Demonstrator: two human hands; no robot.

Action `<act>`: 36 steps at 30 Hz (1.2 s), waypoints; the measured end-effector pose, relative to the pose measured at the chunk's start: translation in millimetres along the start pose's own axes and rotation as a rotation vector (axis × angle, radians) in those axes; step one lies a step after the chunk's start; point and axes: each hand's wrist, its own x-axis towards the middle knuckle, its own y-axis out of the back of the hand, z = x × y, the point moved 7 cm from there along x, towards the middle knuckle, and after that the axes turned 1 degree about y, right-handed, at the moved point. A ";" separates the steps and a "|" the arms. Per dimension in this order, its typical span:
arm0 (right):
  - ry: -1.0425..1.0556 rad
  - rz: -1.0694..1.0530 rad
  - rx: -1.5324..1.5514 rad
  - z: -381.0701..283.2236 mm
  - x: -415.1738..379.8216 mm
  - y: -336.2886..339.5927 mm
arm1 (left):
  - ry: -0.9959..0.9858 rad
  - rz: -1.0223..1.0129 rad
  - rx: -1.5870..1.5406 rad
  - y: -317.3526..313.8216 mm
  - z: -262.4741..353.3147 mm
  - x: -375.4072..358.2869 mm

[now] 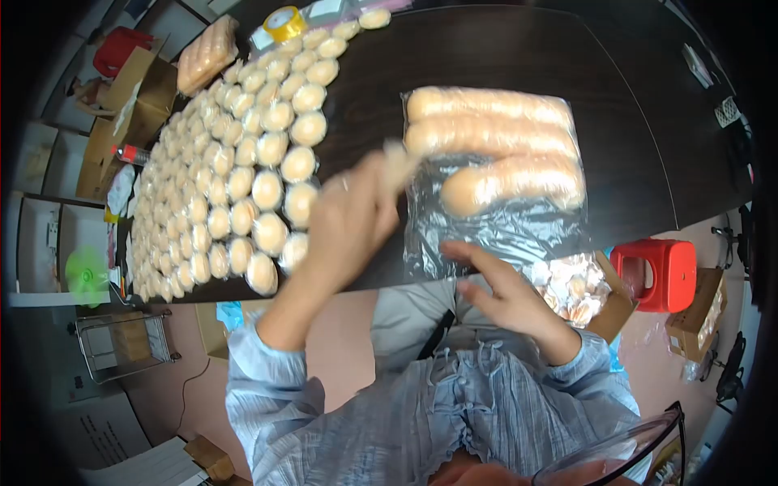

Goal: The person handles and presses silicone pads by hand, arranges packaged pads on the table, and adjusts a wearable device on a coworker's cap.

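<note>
Dark and faintly glossy, the surface point(365, 73) spreads before me above a pinkish floor point(344, 348). My left hand point(354, 209), blurred, hangs between the clear bag point(494, 231) and the loose wrapped pieces point(267, 190), its fingers bent toward a pale smear at their tips; I cannot tell whether they grip anything. My right hand point(510, 297) is spread, thumb well apart from the fingers, at the near edge of the bag. That bag lies flat on the surface just ahead of my lap, with two long rows point(486, 136) of round pale pieces across its far part and a shorter row point(515, 182) nearer me; closest to me it is slack, wrinkled film. On my left, dozens of the loose wrapped pieces crowd together (each looks filmed in its own plastic). Past them sit a yellow roll of tape point(284, 23) and a filled bag point(207, 57). Farther left stands a green fan point(87, 274). On my right, below the surface, a red stool point(674, 275) stands near an open carton point(613, 314) of shiny packets.
</note>
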 end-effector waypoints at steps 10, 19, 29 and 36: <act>0.358 -0.091 -1.497 -2.5 45.1 47.2 | -0.363 0.270 0.597 -168.8 -176.7 184.1; 0.294 -0.149 -1.551 -1.7 78.5 69.0 | -0.228 0.003 0.701 -226.8 -235.6 217.6; 0.322 -0.388 -1.590 22.1 99.2 56.9 | -0.155 -0.011 0.495 -189.6 -229.2 215.9; 0.649 -0.123 -1.569 -1.7 86.8 33.7 | -0.260 0.065 0.466 -66.2 -144.7 192.2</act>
